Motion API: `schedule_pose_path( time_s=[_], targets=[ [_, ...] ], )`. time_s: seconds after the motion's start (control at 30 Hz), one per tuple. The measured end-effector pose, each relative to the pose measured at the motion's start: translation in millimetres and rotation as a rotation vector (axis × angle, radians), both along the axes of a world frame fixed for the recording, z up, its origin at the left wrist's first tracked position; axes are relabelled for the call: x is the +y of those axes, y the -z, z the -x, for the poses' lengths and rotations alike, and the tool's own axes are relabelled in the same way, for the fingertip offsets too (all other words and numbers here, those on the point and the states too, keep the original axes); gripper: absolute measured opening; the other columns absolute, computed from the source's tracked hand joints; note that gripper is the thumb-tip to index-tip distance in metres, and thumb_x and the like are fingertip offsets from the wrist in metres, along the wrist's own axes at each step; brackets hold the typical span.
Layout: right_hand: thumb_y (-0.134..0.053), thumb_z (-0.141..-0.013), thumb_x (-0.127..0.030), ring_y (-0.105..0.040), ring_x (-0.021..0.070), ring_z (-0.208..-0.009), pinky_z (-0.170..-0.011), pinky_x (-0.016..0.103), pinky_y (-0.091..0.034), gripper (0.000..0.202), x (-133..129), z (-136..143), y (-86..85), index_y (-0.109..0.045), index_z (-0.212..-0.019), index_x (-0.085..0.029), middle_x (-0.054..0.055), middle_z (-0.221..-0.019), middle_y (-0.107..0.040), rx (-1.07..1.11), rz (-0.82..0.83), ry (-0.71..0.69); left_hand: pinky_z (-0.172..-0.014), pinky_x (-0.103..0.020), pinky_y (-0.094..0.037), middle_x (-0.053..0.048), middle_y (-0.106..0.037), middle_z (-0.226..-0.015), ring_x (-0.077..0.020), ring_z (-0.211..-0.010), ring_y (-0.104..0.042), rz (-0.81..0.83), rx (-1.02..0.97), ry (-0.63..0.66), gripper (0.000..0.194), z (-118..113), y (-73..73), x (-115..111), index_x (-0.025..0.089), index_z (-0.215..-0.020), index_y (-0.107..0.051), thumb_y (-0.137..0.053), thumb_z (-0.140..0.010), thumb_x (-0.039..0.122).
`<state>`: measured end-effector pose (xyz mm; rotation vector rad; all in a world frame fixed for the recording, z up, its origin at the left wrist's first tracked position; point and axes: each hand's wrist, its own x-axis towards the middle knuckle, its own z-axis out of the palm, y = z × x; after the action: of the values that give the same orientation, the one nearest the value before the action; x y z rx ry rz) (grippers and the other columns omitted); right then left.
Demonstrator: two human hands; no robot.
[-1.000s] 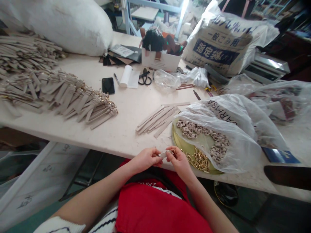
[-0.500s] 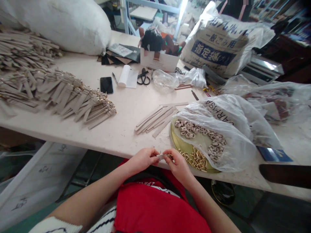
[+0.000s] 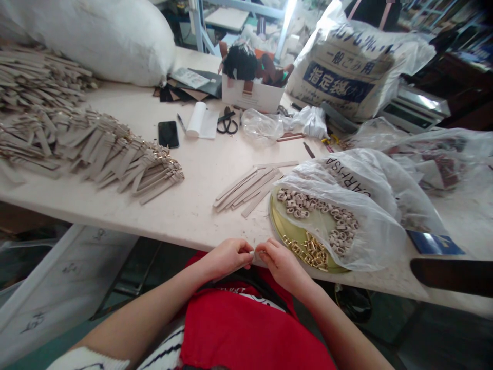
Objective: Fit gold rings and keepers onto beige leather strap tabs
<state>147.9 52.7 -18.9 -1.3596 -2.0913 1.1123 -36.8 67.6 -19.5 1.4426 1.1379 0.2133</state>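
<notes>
Left hand [image 3: 231, 256] pinches pale piece [image 3: 253, 253], mostly hidden. Right hand [image 3: 284, 264] curled close beside; grip can't be told. Tray [image 3: 274, 218] near.

Beyond the round tray [image 3: 280, 223], the big white sack [image 3: 358, 61] reads "一般ごみ用" and "指定袋(大)" under a creased top line, while black capitals ending in "YSA" mark the plastic bag [image 3: 379, 205] over the tray, the letters before them less clear.

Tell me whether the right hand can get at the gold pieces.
Probably yes: the right hand sits beside the gold pieces, which the bag leaves mostly uncovered, though the fingers seem occupied.
</notes>
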Motion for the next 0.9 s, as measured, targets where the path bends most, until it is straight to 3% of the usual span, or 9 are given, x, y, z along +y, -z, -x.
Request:
schedule_pose_path(
  time_s=[0.13,0.27,0.4,0.63,0.77,0.9],
  targets=[
    [-0.049,-0.081,-0.028,-0.051,0.0158,-0.067,-0.062,0.027,-0.039,0.012,-3,2,11.2,-0.058,-0.083,-0.021,0.001,-0.071,-0.055,0.209,0.124,0.221,-0.059,-0.02,-0.039,-0.001,-0.067,-0.069,-0.0133,-0.063,-0.057,-0.063,-0.009,-0.024,0.028,-5,0.7,4,0.014,-0.086,-0.064,-0.046,-0.073,0.032],
    [-0.049,-0.08,-0.04,-0.045,0.0125,-0.051,-0.051,0.025,-0.036,0.024,-4,7,16.6,-0.055,-0.088,-0.019,-0.004,-0.054,-0.047,0.4,0.336,0.382,-0.056,-0.019,-0.038,-0.001,-0.066,-0.068,-0.0132,-0.061,-0.058,-0.046,-0.029,-0.031,0.026,-2,4.2,9,0.015,-0.082,-0.062,-0.048,-0.074,0.035],
    [-0.05,-0.08,-0.037,-0.046,0.0122,-0.052,-0.052,0.025,-0.036,0.022,-5,13,19.6,-0.057,-0.089,-0.019,-0.004,-0.056,-0.048,0.361,0.23,0.416,-0.052,-0.019,-0.036,0.0,-0.062,-0.054,-0.0128,-0.053,-0.057,0.001,0.01,0.002,0.031,3,5.6,13,0.015,-0.073,-0.06,-0.046,-0.076,0.042],
    [-0.049,-0.082,-0.032,-0.049,0.0131,-0.058,-0.057,0.026,-0.04,0.015,-9,23,27.5,-0.057,-0.088,-0.02,0.001,-0.074,-0.056,0.295,0.085,0.45,-0.051,-0.021,-0.033,0.0,-0.062,-0.055,-0.0126,-0.052,-0.055,-0.187,0.083,0.017,0.03,-6,5.3,12,0.016,-0.067,-0.058,-0.042,-0.079,0.038],
    [-0.047,-0.084,-0.034,-0.052,0.0141,-0.06,-0.058,0.026,-0.041,0.022,-5,17,28.1,-0.058,-0.096,-0.02,0.001,-0.07,-0.057,0.275,0.125,0.386,-0.049,-0.02,-0.031,0.0,-0.061,-0.056,-0.0122,-0.05,-0.053,-0.199,0.102,0.073,0.033,-2,3.5,17,0.015,-0.069,-0.059,-0.04,-0.081,0.039],
    [-0.05,-0.082,-0.032,-0.054,0.0164,-0.074,-0.068,0.028,-0.042,0.022,6,12,28.0,-0.061,-0.095,-0.019,0.004,-0.082,-0.06,0.229,-0.003,0.356,-0.051,-0.02,-0.03,-0.001,-0.062,-0.06,-0.0127,-0.056,-0.053,-0.319,0.198,0.137,0.033,3,-2.1,27,0.015,-0.067,-0.059,-0.042,-0.081,0.039]
  ],
)
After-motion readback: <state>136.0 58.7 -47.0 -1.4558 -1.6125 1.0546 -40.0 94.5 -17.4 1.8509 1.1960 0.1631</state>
